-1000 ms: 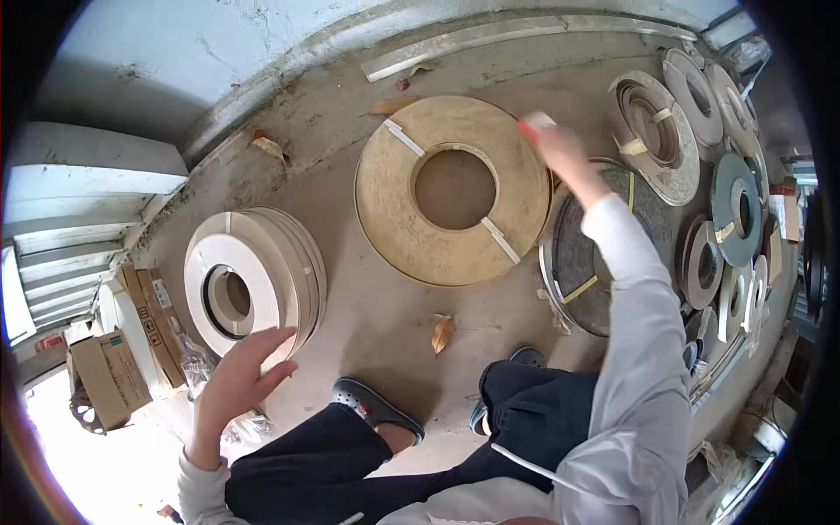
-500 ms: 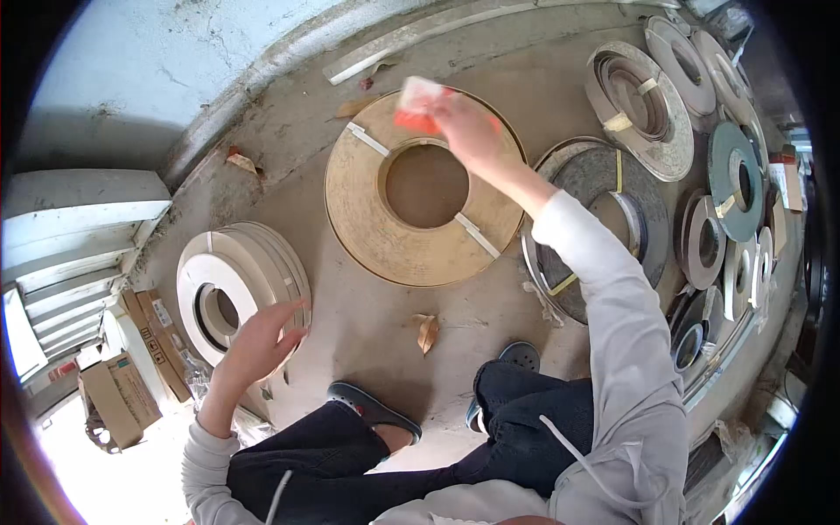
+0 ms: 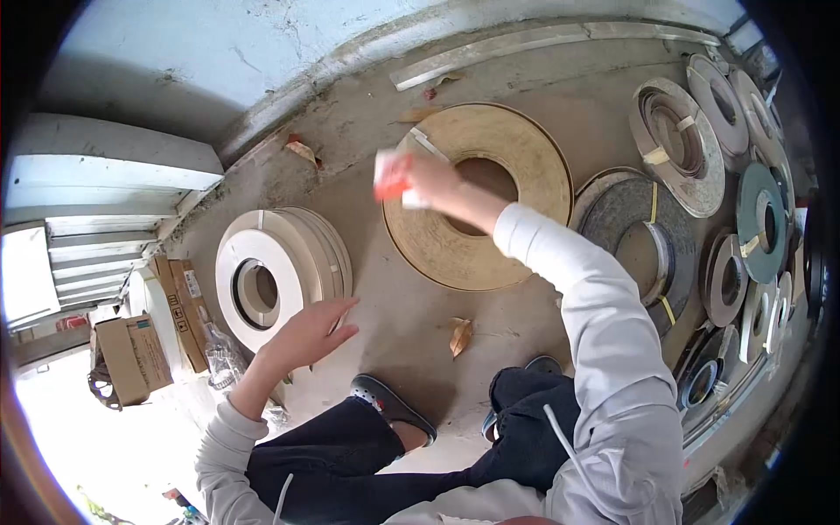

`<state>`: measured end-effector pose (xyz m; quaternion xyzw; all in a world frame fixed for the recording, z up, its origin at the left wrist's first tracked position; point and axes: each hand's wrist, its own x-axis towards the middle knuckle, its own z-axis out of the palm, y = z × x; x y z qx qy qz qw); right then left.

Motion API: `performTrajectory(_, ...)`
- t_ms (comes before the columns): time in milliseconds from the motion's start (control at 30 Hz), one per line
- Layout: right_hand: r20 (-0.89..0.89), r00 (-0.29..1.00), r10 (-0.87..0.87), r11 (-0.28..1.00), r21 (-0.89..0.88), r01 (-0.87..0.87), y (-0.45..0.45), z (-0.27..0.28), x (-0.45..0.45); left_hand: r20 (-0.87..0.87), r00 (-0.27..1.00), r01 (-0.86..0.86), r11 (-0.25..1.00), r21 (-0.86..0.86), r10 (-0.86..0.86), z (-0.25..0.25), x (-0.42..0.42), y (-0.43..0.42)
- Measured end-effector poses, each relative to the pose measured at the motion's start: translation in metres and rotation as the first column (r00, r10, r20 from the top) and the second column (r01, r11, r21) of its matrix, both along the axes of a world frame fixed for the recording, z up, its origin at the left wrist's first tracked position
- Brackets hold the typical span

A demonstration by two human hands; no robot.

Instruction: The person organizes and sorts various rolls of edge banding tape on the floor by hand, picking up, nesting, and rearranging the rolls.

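Note:
A blurred red and white object (image 3: 393, 178) is gripped in my right hand (image 3: 435, 185), over the left part of a large tan coil (image 3: 468, 262) lying on the floor. Pale tape strips cross that coil; my hand hides part of it. My left hand (image 3: 308, 336) is held with its fingers apart and holds nothing. It is in front of the lower right side of a stack of white coils (image 3: 229, 276). To the right of the tan coil lies a dark grey coil (image 3: 615, 210) with yellow straps, partly behind my right sleeve.
Several more coils, among them a green one (image 3: 752, 219), lie at the right. A cardboard box (image 3: 131, 359) stands at the left, near white metal slats (image 3: 114, 188). A long pale strip (image 3: 542, 44) runs along the back wall. A dry leaf (image 3: 460, 336) lies near my feet.
My right hand has moved left across the tan coil with the red and white object. My left hand has shifted slightly, still apart-fingered. The camera view has moved a little too.

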<state>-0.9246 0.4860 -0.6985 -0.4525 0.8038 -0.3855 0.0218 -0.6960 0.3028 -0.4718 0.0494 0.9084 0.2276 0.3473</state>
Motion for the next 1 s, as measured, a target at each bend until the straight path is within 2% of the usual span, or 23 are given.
performTrajectory(33,0.596,0.803,0.002,0.964,0.213,-0.160,-0.019,0.013,0.043,0.062,0.998,-0.007,1.000,-0.001,0.008,0.006,-0.001,-0.002)
performTrajectory(100,0.488,0.773,0.405,0.744,0.316,-0.589,0.009,0.095,0.091,0.203,0.979,-0.018,1.000,-0.006,0.019,0.015,-0.001,-0.012)
performTrajectory(167,0.383,0.880,0.280,0.901,0.212,-0.379,0.048,0.106,0.076,0.137,0.985,-0.107,0.994,0.017,0.104,0.013,-0.001,-0.032)
performTrajectory(200,0.165,0.974,0.157,0.985,0.043,-0.166,0.074,0.094,0.051,0.065,0.981,-0.185,0.982,0.048,0.181,0.007,-0.004,-0.039)
performTrajectory(233,-0.212,0.976,-0.050,0.998,0.038,0.059,0.105,0.121,0.025,0.071,0.982,-0.179,0.982,0.057,0.175,-0.002,-0.009,-0.043)
performTrajectory(267,-0.515,0.824,-0.238,0.899,0.204,0.387,0.139,0.117,0.003,0.099,0.974,-0.213,0.973,0.087,0.204,-0.017,-0.013,-0.046)
performTrajectory(300,-0.509,0.827,-0.237,0.894,0.220,0.391,0.172,0.104,-0.002,0.130,0.964,-0.246,0.962,0.116,0.231,-0.033,-0.016,-0.045)
performTrajectory(333,-0.314,0.939,-0.141,0.680,0.658,0.322,0.202,0.088,-0.004,0.136,0.966,-0.235,0.964,0.123,0.219,-0.051,-0.023,-0.043)
performTrajectory(367,-0.077,0.987,-0.142,0.337,0.934,0.122,0.219,0.080,-0.005,0.133,0.976,-0.187,0.979,0.081,0.175,-0.070,-0.033,-0.041)
performTrajectory(400,0.000,0.982,-0.190,0.281,0.958,0.054,0.231,0.106,0.007,0.137,0.981,-0.141,0.989,0.038,0.135,-0.086,-0.041,-0.037)
performTrajectory(467,0.078,0.966,-0.247,0.219,0.976,-0.023,0.255,0.133,0.020,0.183,0.933,-0.324,0.944,0.054,0.310,-0.110,-0.061,-0.023)
performTrajectory(567,0.462,0.761,-0.454,0.593,0.795,-0.128,0.288,0.129,0.004,0.104,0.889,-0.457,0.858,0.234,0.445,-0.167,-0.082,-0.020)
performTrajectory(600,0.459,0.763,-0.455,0.590,0.797,-0.129,0.288,0.109,-0.001,0.128,0.790,-0.608,0.741,0.287,0.599,-0.164,-0.088,0.001)
performTrajectory(633,0.251,0.808,-0.533,0.689,0.683,0.243,0.284,0.076,-0.003,0.160,0.663,-0.733,0.593,0.332,0.731,-0.162,-0.094,0.019)
performTrajectory(667,0.057,0.767,-0.639,0.708,0.432,0.559,0.282,0.058,-0.006,0.158,0.661,-0.735,0.590,0.335,0.734,-0.174,-0.099,0.029)
performTrajectory(700,0.055,0.773,-0.632,0.715,0.428,0.553,0.273,0.061,-0.010,0.219,0.570,-0.795,0.465,0.389,0.792,-0.191,-0.101,0.034)
performTrajectory(733,0.242,0.719,-0.652,0.728,0.464,0.505,0.260,0.062,-0.012,0.285,0.470,-0.842,0.327,0.429,0.835,-0.208,-0.100,0.037)
performTrajectory(800,0.570,0.522,-0.635,0.771,0.510,0.382,0.233,0.067,-0.017,0.298,0.465,-0.823,0.283,0.493,0.834,-0.217,-0.098,0.050)
performTrajectory(833,0.571,0.541,-0.617,0.784,0.503,0.363,0.228,0.061,-0.020,0.309,0.474,-0.795,0.249,0.553,0.825,-0.220,-0.098,0.055)
performTrajectory(900,0.633,0.462,-0.621,0.768,0.375,0.519,0.225,0.035,-0.029,0.113,0.481,-0.788,0.372,0.491,0.869,-0.230,-0.096,0.063)
performTrajectory(933,0.531,0.501,-0.684,0.724,0.409,0.555,0.224,0.024,-0.037,0.152,0.433,-0.825,0.323,0.464,0.888,-0.202,-0.096,0.076)
performTrajectory(967,0.432,0.536,-0.725,0.688,0.427,0.587,0.218,0.010,-0.040,0.102,0.433,-0.801,0.331,0.498,0.896,-0.214,-0.094,0.076)
performTrajectory(1000,0.518,0.609,-0.600,0.799,0.351,0.489,0.204,0.023,-0.033,-0.036,0.443,-0.857,0.435,0.278,0.896,-0.201,-0.098,0.083)
